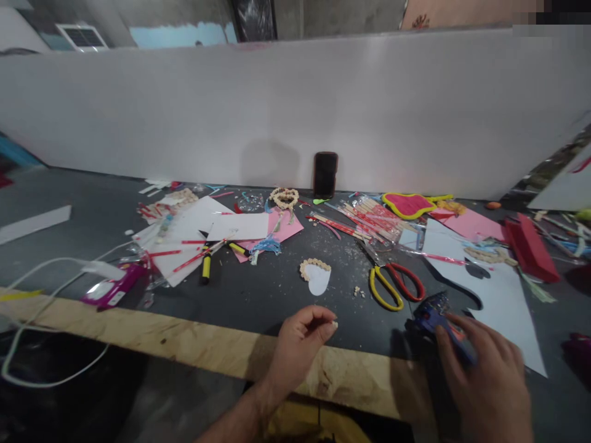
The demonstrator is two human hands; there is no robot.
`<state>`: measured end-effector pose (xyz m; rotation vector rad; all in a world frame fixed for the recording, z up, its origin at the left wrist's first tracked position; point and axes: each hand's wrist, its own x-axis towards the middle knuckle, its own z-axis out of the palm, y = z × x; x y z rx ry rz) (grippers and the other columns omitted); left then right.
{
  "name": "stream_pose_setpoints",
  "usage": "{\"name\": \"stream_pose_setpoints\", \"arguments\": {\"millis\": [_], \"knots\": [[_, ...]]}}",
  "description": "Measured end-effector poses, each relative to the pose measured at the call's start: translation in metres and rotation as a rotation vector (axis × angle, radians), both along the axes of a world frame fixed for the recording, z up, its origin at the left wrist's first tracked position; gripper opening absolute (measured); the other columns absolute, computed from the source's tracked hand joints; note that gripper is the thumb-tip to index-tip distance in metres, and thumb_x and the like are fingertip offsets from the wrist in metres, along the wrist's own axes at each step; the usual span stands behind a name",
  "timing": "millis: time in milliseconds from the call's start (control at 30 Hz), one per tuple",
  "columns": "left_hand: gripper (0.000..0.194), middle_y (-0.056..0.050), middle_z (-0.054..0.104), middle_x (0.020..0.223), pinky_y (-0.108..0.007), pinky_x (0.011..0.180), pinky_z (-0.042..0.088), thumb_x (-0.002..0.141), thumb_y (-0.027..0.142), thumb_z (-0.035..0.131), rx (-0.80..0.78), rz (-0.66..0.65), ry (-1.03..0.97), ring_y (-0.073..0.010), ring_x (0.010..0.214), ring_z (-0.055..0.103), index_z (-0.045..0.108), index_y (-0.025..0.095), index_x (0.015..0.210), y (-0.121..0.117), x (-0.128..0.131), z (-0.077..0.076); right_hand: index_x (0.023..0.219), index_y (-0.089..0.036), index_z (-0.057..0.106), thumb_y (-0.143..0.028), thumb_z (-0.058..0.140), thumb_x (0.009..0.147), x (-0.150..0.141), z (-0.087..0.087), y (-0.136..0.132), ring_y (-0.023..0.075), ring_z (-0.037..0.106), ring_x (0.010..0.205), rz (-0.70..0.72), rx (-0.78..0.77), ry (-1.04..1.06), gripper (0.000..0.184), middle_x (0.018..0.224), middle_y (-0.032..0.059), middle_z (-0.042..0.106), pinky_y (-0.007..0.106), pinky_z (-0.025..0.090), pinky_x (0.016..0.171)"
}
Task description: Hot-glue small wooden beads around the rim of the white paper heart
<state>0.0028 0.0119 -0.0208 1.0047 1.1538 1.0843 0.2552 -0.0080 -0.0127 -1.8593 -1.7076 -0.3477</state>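
My left hand [307, 338] is closed in a pinch near the table's front edge, a tiny pale piece [335, 323] between thumb and forefinger. My right hand [484, 369] grips a dark blue handheld tool [434, 317] with an orange mark; its exact kind I cannot make out. Beyond my left hand lies a white paper heart [319, 280], with small beige pieces [305, 268] lining its upper left edge. A few loose beige bits [357, 291] sit to its right. Scissors [388, 286] with one yellow and one red handle lie between the heart and the blue tool.
A phone [325, 175] leans on the white partition [184, 117]. White sheets [498, 307], pink paper, wrapped sticks [364, 215] and a pink-and-yellow cutout [409, 205] clutter the back. At left are a yellow-handled tool [206, 267], a purple device [117, 286] and a white cable [50, 386].
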Motion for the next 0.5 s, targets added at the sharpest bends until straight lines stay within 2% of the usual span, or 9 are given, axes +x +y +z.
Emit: {"name": "stream_pose_setpoints", "arguments": {"millis": [67, 133, 200, 267, 333, 400, 500], "knots": [[0.009, 0.001, 0.06, 0.07, -0.019, 0.059, 0.038, 0.074, 0.022, 0.064, 0.003, -0.017, 0.013, -0.0101, 0.064, 0.048, 0.066, 0.017, 0.079, 0.0, 0.0, -0.001, 0.106, -0.011, 0.057, -0.054, 0.03, 0.085, 0.02, -0.012, 0.0, 0.0347, 0.056, 0.096, -0.071, -0.051, -0.163, 0.055, 0.099, 0.0192, 0.062, 0.051, 0.04, 0.085], [0.009, 0.001, 0.06, 0.071, -0.019, 0.059, 0.038, 0.074, 0.023, 0.064, -0.003, -0.028, 0.021, -0.0099, 0.064, 0.048, 0.067, 0.017, 0.08, 0.0, 0.0, -0.002, 0.109, -0.009, 0.056, -0.054, 0.029, 0.085, 0.033, -0.025, -0.001, 0.0341, 0.058, 0.093, -0.055, -0.13, -0.243, 0.058, 0.097, 0.0197, 0.063, 0.048, 0.043, 0.08], [0.01, 0.001, 0.06, 0.07, -0.019, 0.059, 0.037, 0.074, 0.023, 0.065, -0.017, -0.03, 0.015, -0.0097, 0.064, 0.047, 0.068, 0.017, 0.08, 0.0, 0.0, -0.001, 0.109, -0.009, 0.055, -0.05, 0.029, 0.086, 0.038, -0.035, 0.0, 0.0325, 0.06, 0.09, -0.03, -0.184, -0.254, 0.054, 0.095, 0.0182, 0.065, 0.046, 0.044, 0.079], [0.01, 0.001, 0.06, 0.07, -0.019, 0.06, 0.037, 0.073, 0.024, 0.066, -0.034, -0.022, -0.008, -0.0094, 0.064, 0.047, 0.068, 0.017, 0.079, 0.0, 0.001, -0.001, 0.108, -0.01, 0.056, -0.047, 0.029, 0.086, 0.04, -0.037, 0.0, 0.0316, 0.061, 0.091, -0.011, -0.22, -0.22, 0.051, 0.096, 0.017, 0.066, 0.044, 0.045, 0.08], [0.011, 0.001, 0.061, 0.071, -0.019, 0.061, 0.038, 0.072, 0.025, 0.067, -0.05, -0.012, -0.032, -0.0096, 0.066, 0.048, 0.068, 0.016, 0.079, 0.0, 0.0, 0.0, 0.109, -0.012, 0.058, -0.047, 0.031, 0.084, 0.041, -0.031, 0.0, 0.0311, 0.062, 0.09, -0.031, -0.265, -0.139, 0.05, 0.099, 0.0164, 0.066, 0.042, 0.047, 0.076], [0.012, 0.001, 0.062, 0.071, -0.019, 0.062, 0.038, 0.072, 0.025, 0.067, -0.064, -0.008, -0.054, -0.0097, 0.067, 0.049, 0.068, 0.016, 0.08, 0.0, 0.0, 0.001, 0.111, -0.013, 0.058, -0.051, 0.036, 0.081, 0.041, -0.019, -0.002, 0.0305, 0.064, 0.081, -0.113, -0.3, -0.006, 0.053, 0.1, 0.0163, 0.066, 0.04, 0.05, 0.064], [0.012, 0.001, 0.062, 0.071, -0.019, 0.063, 0.038, 0.071, 0.025, 0.069, -0.074, -0.012, -0.092, -0.0093, 0.067, 0.049, 0.068, 0.017, 0.079, 0.0, -0.001, 0.0, 0.113, -0.015, 0.059, -0.054, 0.044, 0.077, 0.038, 0.002, -0.011, 0.0279, 0.065, 0.066, -0.203, -0.251, 0.254, 0.056, 0.088, 0.0136, 0.069, 0.036, 0.049, 0.051]]}}
